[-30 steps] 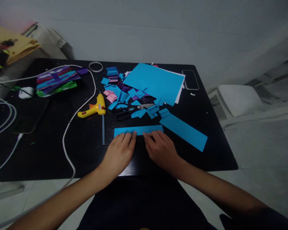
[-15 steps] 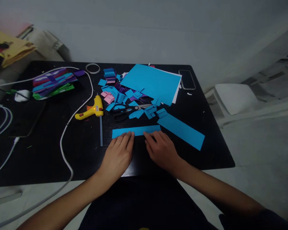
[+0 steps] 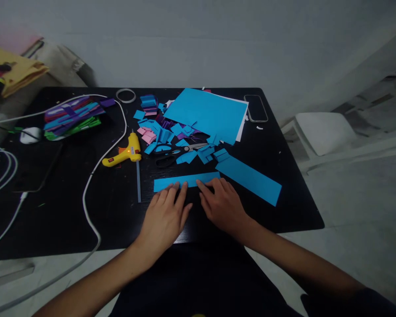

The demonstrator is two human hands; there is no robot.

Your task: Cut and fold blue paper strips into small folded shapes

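Observation:
A narrow blue paper strip point(image 3: 191, 179) lies crosswise on the black table near its front edge. On the strip's lower edge, toward its left part, rest the fingertips of my left hand point(image 3: 166, 213); its fingers are spread and the thumb sticks out to the right. My right hand point(image 3: 222, 204) touches the right part of the strip, index fingertip on the paper, the other fingers bent but apart. A wider blue strip point(image 3: 251, 179) lies to the right. Black-handled scissors point(image 3: 181, 149) lie behind, among small blue and pink paper pieces point(image 3: 147, 135).
A yellow glue gun point(image 3: 127, 153) with a glue stick lies left of the strip, beside a white cable point(image 3: 86, 193). Blue sheets point(image 3: 207, 114), a phone point(image 3: 255, 108), a tape ring point(image 3: 126, 95) and a bundle of coloured strips point(image 3: 72, 116) lie farther back.
My left thumb has moved out to the right, away from the fingers, and the left fingers have spread. My right hand has hardly moved. The view has shifted slightly.

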